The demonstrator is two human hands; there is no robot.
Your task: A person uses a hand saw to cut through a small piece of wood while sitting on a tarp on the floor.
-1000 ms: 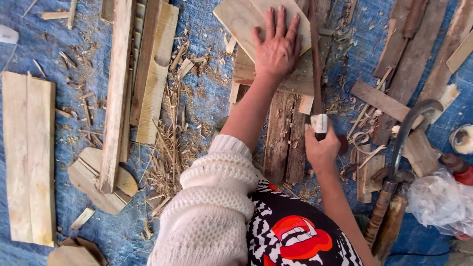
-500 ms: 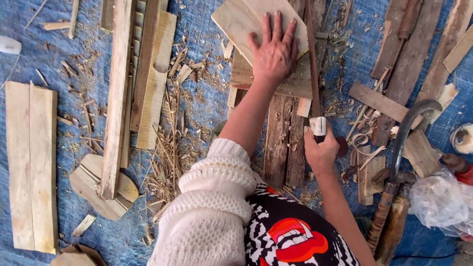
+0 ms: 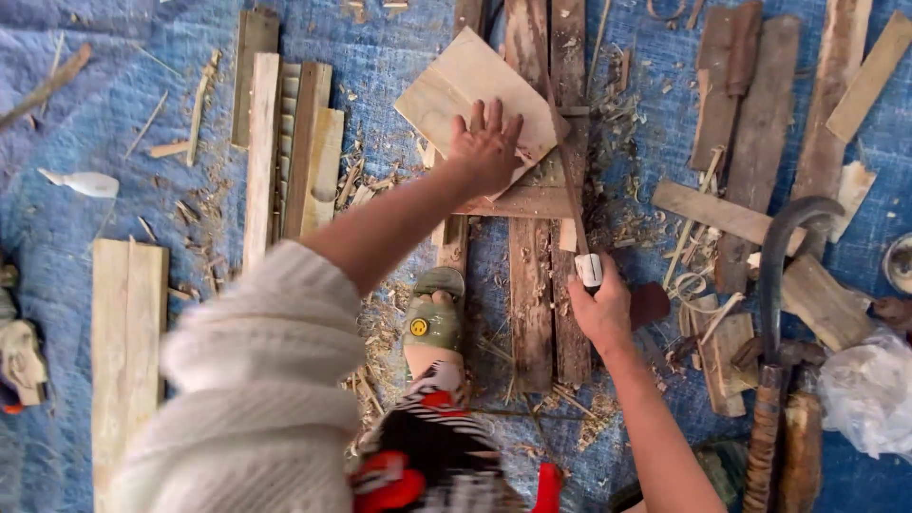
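The left hand lay open, fingers spread flat on a pale square board, pressing it against the dark planks beneath. That board sat tilted like a diamond near the far middle of the blue tarp, ahead of the person. The right hand was closed around the white handle end of a long thin saw. The saw's long axis ran away from the person, from the handle up along the right edge of the pale board, just beside the left hand's fingertips. The right hand was nearer the body; the left reached further out. A sandalled foot rested on the planks between the two arms. Loose slats lay towards the tarp's left side, a curved-handled tool and wood offcuts towards its right. Shavings were scattered throughout.
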